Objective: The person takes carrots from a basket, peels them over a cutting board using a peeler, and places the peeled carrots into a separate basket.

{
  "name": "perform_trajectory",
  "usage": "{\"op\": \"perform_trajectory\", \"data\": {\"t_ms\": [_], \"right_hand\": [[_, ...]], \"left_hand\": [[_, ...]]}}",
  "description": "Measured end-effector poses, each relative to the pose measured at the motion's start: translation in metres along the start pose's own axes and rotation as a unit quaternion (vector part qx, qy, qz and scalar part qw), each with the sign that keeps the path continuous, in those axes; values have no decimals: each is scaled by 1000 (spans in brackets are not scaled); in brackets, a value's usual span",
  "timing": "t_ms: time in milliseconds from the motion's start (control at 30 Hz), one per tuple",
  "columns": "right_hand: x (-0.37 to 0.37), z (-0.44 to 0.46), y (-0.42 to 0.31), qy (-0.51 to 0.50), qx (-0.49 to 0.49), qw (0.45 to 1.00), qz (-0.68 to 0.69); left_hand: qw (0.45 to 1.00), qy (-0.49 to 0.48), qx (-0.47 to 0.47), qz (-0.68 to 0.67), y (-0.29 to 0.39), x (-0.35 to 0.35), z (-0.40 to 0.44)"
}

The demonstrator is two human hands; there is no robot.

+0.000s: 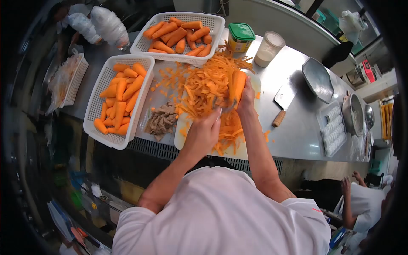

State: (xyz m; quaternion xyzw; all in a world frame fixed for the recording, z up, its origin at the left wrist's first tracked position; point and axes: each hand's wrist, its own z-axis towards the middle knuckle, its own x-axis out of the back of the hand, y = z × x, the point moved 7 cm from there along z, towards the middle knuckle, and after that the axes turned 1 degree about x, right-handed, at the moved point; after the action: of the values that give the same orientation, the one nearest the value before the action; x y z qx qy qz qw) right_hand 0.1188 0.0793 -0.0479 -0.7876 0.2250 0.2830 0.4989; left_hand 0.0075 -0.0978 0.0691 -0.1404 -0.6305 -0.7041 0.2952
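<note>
At the centre of the frame, your right hand [246,98] is closed on a carrot [238,85] over the heaped peelings [204,91], and your left hand [207,131] is curled tight round what looks like a peeler [225,103], blurred; grip firmly with fingertips clear of the blade's path, stroke lightly lengthwise, and turn the carrot slightly between passes

A commercial kitchen, shown by the metal counter [297,136], baskets [104,139] of carrots [121,95], a metal bowl [347,114] and another person [364,208].
</note>
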Motion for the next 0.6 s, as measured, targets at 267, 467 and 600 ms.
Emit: {"op": "perform_trajectory", "data": {"t_ms": [267,467,600], "right_hand": [[-23,-5,11,-66,-38,997,5],[-11,3,-13,-41,-9,999,-1],[-21,-10,3,-77,-30,997,-6]], "left_hand": [[992,102,-24,-68,-1,13,63],[998,-34,3,-55,7,2,-8],[996,66,-9,-53,-2,17,56]]}}
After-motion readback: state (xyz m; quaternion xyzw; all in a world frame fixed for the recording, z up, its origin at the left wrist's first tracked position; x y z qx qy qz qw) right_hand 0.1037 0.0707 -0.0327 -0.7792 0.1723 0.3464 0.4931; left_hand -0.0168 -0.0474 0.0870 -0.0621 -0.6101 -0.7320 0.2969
